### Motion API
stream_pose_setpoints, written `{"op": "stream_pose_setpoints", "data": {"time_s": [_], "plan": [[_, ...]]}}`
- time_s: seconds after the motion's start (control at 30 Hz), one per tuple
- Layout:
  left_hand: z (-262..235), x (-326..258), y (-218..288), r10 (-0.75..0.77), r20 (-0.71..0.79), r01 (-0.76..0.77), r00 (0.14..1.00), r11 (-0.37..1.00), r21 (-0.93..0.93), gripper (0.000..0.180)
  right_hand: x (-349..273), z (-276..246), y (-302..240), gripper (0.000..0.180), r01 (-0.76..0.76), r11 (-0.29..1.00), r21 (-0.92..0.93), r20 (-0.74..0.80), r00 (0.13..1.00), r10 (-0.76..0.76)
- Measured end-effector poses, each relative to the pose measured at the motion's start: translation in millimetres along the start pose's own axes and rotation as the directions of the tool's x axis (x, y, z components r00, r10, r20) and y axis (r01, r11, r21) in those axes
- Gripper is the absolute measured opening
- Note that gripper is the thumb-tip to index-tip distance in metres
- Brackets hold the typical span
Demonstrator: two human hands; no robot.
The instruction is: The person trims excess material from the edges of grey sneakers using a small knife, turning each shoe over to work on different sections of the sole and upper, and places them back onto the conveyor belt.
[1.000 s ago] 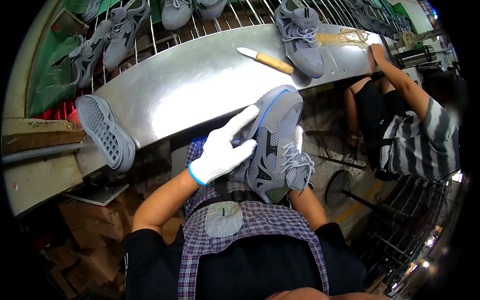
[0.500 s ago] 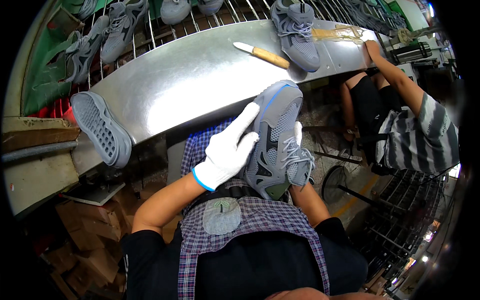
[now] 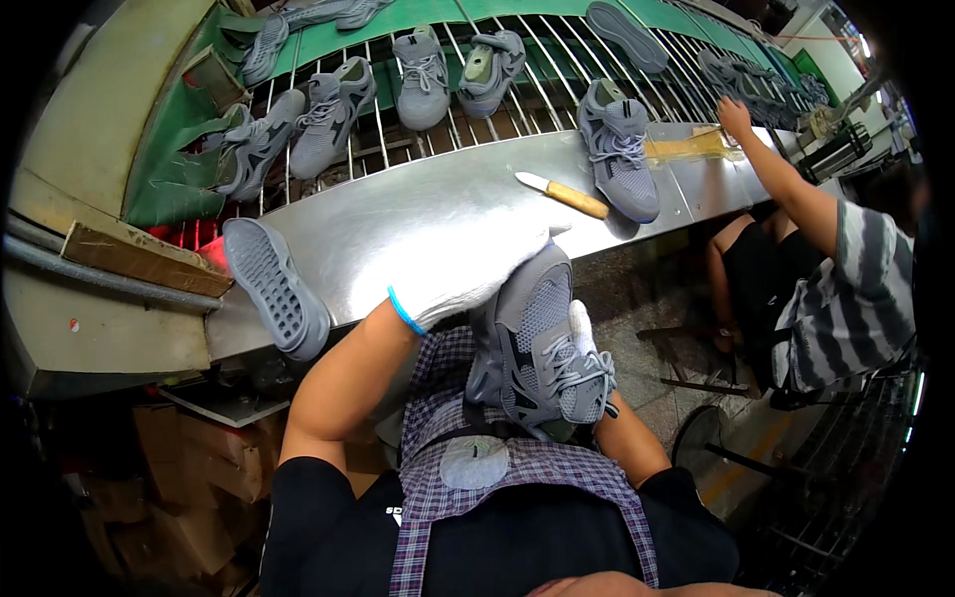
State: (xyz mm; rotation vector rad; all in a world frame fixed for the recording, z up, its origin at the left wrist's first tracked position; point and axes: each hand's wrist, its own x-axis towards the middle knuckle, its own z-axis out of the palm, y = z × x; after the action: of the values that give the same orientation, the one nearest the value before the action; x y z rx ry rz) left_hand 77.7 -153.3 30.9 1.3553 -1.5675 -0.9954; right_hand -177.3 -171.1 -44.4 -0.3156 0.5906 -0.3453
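- One gray mesh-and-panel lace-up shoe is held just off the table's near edge, toe toward the table.
- Two hands in white gloves work it: the left hand lies along the toe, its grip's closure hard to tell; the right hand has its grip closed on the shoe's right side, other fingers hidden.
- One long, shiny metal table carries three things.
- One short white-bladed knife with a tan handle lies midway between near and far edges, blade toward the left end.
- One matching gray shoe sits just right of it, heel at the far edge.
- One gray molded sole with square hollows rests at the left near corner, reaching past the near edge.
- Beyond the far edge, four gray shoes and one gray sole lie on metal rods.
- One co-worker in a striped shirt reaches over the right end.
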Motion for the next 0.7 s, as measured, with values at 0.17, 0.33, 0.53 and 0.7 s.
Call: {"op": "stream_pose_setpoints", "data": {"time_s": [0.17, 0.33, 0.53, 0.7], "plan": [[17, -50, 18, 0.021, -0.196, -0.034, 0.980, 0.998, -0.061, 0.081, 1, -6, 5, 0.068, 0.133, 0.983, -0.130, 0.012, 0.991, -0.132], [-3, -55, -1, -0.106, -0.366, 0.019, 0.924, 0.972, -0.233, 0.096, -15, 69, -28, 0.079, 0.137, 0.263, -0.955, 0.071, 0.967, -0.244], [-32, -78, -45, -0.409, -0.062, 0.325, 0.910, 0.801, -0.503, 0.077, -78, 120, -46, 0.078, 0.227, -0.170, -0.959, 0.232, 0.973, -0.008], [-33, -83, -66, -0.415, -0.100, 0.339, 0.904, 0.841, -0.421, 0.078, -63, 88, -43, 0.071, 0.313, -0.435, -0.844, 0.454, 0.849, -0.271]]}}
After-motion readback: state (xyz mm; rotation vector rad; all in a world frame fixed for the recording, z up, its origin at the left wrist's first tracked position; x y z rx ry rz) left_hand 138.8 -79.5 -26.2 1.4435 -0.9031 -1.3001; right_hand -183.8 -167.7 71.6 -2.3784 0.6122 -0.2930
